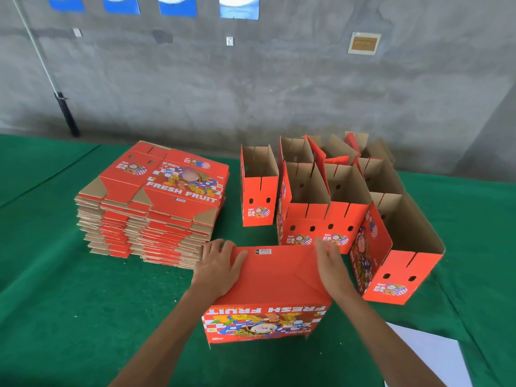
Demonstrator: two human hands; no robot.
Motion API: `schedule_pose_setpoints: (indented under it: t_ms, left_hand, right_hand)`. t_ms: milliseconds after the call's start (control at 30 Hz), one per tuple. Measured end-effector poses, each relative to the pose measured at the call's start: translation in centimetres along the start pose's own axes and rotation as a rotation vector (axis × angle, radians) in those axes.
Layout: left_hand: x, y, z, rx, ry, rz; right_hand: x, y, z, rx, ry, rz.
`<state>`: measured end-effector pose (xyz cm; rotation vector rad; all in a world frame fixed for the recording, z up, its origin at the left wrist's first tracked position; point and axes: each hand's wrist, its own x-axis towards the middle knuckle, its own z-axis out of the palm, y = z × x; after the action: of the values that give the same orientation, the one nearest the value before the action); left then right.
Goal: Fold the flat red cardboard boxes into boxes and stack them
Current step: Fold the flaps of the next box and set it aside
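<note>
A red cardboard box (275, 280) stands upside down on the green table in front of me, its bottom flaps facing up and its "FRESH FRUIT" print inverted. My left hand (220, 268) lies flat on the left part of that bottom, fingers spread. My right hand (331, 263) presses on the right part, slightly blurred. A tall stack of flat red boxes (156, 208) sits to the left. Several folded boxes (329, 196) stand open-topped at the right, close together, with one nearer box (396, 255) beside my right hand.
The green cloth table (69, 289) reaches to a grey concrete wall. A white sheet (435, 356) lies at the lower right. A black pole with a white cord (67, 114) leans against the wall at the far left.
</note>
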<state>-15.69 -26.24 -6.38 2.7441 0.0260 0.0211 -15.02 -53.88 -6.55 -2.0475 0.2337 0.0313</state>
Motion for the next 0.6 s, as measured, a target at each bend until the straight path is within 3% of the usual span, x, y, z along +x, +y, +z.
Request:
schedule_pose_setpoints:
  t_ms: [33,133,233,467,600]
  left_hand:
    - [0.0,-0.3,0.0,-0.012,0.017,-0.020]
    - [-0.4,-1.0,0.2,-0.066,0.035,-0.081]
    - [-0.7,-1.3,0.5,-0.125,0.043,-0.095]
    - [-1.4,-1.9,-0.2,-0.389,0.164,-0.074]
    - [-2.5,-2.6,-1.4,-0.527,0.313,-0.050]
  right_hand:
    - [0.4,0.1,-0.4,0.078,-0.041,0.132]
    - [0.3,1.7,-1.5,0.041,-0.373,0.507]
    - [0.1,3.6,-1.5,-0.028,-0.506,0.672]
    - [0.3,3.0,-2.2,0.097,-0.643,0.695]
    - [-0.1,2.3,-2.7,0.229,-0.652,0.507]
